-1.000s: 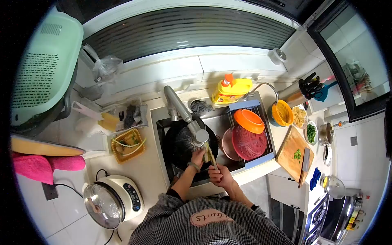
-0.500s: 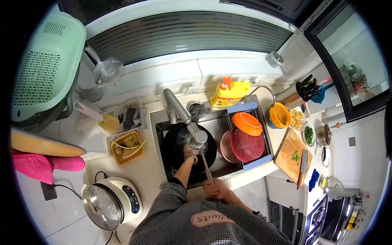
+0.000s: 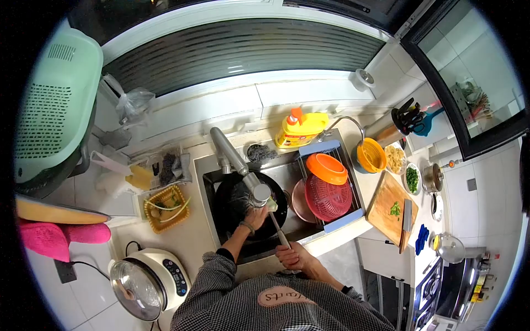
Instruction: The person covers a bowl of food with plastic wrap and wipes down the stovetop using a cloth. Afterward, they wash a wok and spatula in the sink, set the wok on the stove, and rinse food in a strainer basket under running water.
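Observation:
A black wok (image 3: pixel 229 207) sits in the sink (image 3: pixel 208 165) under the metal faucet (image 3: pixel 236 161), and water appears to run into it. My left hand (image 3: pixel 255 216) reaches into the wok below the faucet head. At its fingertips is a small pale greenish-white thing (image 3: pixel 271 204), too small to name; the fingers look closed on it. My right hand (image 3: pixel 293 256) is wrapped round the wok's long handle (image 3: pixel 280 231) at the sink's front edge. The faucet head hides part of the wok's inside.
Right in the sink, a rack holds a red colander (image 3: pixel 328 198) and an orange bowl (image 3: pixel 327 169). A yellow detergent bottle (image 3: pixel 301 129) stands behind. Rightward lies a cutting board (image 3: pixel 386 207) with a knife (image 3: pixel 407 215). Leftward are a yellow basket (image 3: pixel 167 209) and an electric cooker (image 3: pixel 149 284).
My left hand has shifted within the wok, and the pale thing now shows beside its fingers. My right hand still grips the handle. The whole view has moved slightly.

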The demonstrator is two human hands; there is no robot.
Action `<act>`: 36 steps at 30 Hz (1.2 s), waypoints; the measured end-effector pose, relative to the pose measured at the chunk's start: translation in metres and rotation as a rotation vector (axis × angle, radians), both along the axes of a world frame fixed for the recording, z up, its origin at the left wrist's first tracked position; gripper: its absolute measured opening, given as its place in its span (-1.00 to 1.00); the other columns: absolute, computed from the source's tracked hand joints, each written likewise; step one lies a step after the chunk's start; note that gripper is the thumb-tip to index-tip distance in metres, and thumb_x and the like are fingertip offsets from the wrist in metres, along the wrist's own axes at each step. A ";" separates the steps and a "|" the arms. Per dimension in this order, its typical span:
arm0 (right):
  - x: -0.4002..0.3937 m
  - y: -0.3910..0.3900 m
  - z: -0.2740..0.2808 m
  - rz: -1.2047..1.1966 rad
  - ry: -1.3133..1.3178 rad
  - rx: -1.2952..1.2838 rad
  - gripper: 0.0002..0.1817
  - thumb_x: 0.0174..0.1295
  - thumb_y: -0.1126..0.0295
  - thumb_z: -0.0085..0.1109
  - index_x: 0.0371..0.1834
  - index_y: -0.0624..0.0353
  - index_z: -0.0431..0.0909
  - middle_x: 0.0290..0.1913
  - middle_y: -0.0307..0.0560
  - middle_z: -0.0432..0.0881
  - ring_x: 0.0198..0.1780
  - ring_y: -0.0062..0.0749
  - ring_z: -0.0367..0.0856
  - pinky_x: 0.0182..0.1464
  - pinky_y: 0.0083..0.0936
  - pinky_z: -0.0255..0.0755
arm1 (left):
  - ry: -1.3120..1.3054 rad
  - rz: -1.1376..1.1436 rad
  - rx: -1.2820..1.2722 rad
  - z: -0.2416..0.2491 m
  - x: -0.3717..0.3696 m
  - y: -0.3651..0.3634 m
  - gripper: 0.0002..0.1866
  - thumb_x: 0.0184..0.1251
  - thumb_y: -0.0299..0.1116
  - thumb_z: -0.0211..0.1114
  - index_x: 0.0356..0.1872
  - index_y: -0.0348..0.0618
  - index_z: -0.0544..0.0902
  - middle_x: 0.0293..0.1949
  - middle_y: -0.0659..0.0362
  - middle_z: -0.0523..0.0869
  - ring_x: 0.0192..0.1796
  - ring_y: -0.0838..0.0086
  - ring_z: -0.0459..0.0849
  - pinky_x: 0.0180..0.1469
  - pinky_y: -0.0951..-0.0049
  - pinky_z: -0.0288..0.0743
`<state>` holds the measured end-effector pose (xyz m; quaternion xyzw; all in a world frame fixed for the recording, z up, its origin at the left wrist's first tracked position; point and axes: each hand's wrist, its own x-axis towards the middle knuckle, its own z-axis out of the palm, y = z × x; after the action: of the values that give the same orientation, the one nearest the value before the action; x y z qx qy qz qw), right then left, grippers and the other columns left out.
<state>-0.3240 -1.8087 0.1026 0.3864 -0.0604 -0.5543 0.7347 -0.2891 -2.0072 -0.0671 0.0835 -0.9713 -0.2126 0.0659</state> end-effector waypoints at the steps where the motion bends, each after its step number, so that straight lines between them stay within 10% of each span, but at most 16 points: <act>1: 0.003 0.001 -0.001 -0.001 -0.004 0.003 -0.69 0.31 0.35 -0.36 -0.59 0.14 0.26 -0.74 -0.29 0.21 -0.82 -0.66 0.12 -0.83 -0.67 0.07 | -0.053 0.041 0.019 0.033 -0.005 -0.014 -0.51 0.25 -0.39 0.08 0.21 -0.26 0.27 0.15 -0.16 0.38 0.15 0.01 0.39 0.21 0.13 0.29; 3: 0.006 0.000 -0.002 0.094 0.051 -0.007 -0.67 0.32 0.32 -0.37 -0.59 0.13 0.26 -0.75 -0.29 0.21 -0.82 -0.66 0.11 -0.84 -0.65 0.06 | -0.103 0.086 0.039 0.024 -0.014 -0.027 -0.64 0.26 -0.35 0.03 0.06 -0.22 0.46 0.02 -0.04 0.55 0.05 0.07 0.51 0.17 0.13 0.32; 7: 0.007 -0.007 0.006 0.155 0.104 0.045 -0.65 0.34 0.29 -0.38 -0.59 0.12 0.27 -0.75 -0.29 0.21 -0.82 -0.65 0.12 -0.84 -0.65 0.07 | 0.471 0.435 0.890 -0.014 -0.035 -0.028 -0.58 0.25 -0.34 0.05 0.14 -0.21 0.40 0.11 0.02 0.50 0.12 0.15 0.48 0.21 0.24 0.31; 10: 0.000 -0.011 0.007 0.099 0.048 -0.010 -0.64 0.35 0.26 -0.38 -0.58 0.12 0.27 -0.75 -0.28 0.21 -0.82 -0.64 0.12 -0.83 -0.65 0.08 | 0.171 0.220 0.157 0.049 -0.028 -0.016 -0.52 0.26 -0.32 0.11 0.20 -0.19 0.32 0.08 -0.02 0.50 0.12 0.10 0.47 0.15 0.24 0.38; 16: -0.004 0.012 0.030 0.140 0.131 0.031 -0.58 0.39 0.16 -0.42 -0.57 0.13 0.25 -0.76 -0.28 0.20 -0.84 -0.62 0.10 -0.86 -0.64 0.03 | 0.273 0.540 1.101 -0.095 -0.017 -0.060 -0.55 0.28 -0.39 0.04 0.22 -0.10 0.32 0.06 -0.08 0.50 0.09 0.03 0.49 0.07 0.16 0.43; 19: -0.009 0.030 0.030 0.409 0.925 0.277 -0.46 0.38 -0.10 -0.47 -0.54 0.08 0.27 -0.79 -0.34 0.11 -0.85 -0.63 0.03 -0.85 -0.64 -0.01 | 0.060 0.654 0.902 -0.081 -0.010 -0.076 -0.61 0.34 -0.34 -0.01 0.19 -0.07 0.38 0.00 -0.10 0.54 0.01 0.01 0.53 0.03 0.15 0.45; 22: -0.009 0.038 0.035 0.943 1.959 0.623 -0.27 0.28 -0.27 -0.36 -0.50 0.24 0.48 -0.69 -0.02 0.43 -0.76 -0.31 0.36 -0.64 -0.38 0.31 | -0.236 0.631 0.463 0.018 0.010 -0.085 -0.64 0.39 -0.29 -0.07 0.17 -0.05 0.42 -0.06 -0.11 0.57 -0.04 0.01 0.55 -0.01 0.11 0.46; 26: -0.009 0.037 0.042 0.883 2.721 0.600 -0.49 0.19 -0.09 0.04 -0.47 0.22 0.54 -0.64 0.09 0.53 -0.58 -0.04 0.57 -0.49 -0.19 0.41 | 0.001 0.630 0.535 0.058 0.022 -0.098 -0.61 0.37 -0.18 0.02 0.15 -0.06 0.44 -0.14 -0.08 0.62 -0.06 0.04 0.57 -0.01 0.11 0.45; 28: -0.010 0.040 0.049 0.911 2.783 0.648 -0.58 0.10 0.00 0.19 -0.52 0.19 0.54 -0.66 0.02 0.54 -0.57 -0.01 0.57 -0.50 -0.20 0.41 | 0.084 0.408 0.538 0.132 0.016 -0.103 -0.57 0.26 -0.13 0.19 0.10 -0.10 0.49 -0.14 -0.08 0.62 -0.10 0.09 0.61 -0.04 0.15 0.47; 36: -0.017 0.086 0.058 0.595 2.830 0.902 -0.68 0.03 0.18 0.32 -0.43 0.26 0.58 -0.69 -0.02 0.52 -0.68 -0.30 0.50 -0.57 -0.41 0.36 | -0.025 0.377 0.858 0.058 -0.031 -0.151 -0.64 0.28 -0.53 0.10 0.11 -0.30 0.46 -0.06 -0.08 0.63 -0.09 0.18 0.64 -0.05 0.14 0.51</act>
<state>-0.3414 -1.7224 0.1607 -0.2651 0.9225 -0.2655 0.0912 -0.3205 -2.1580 -0.0092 0.2809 -0.7643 -0.5783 0.0512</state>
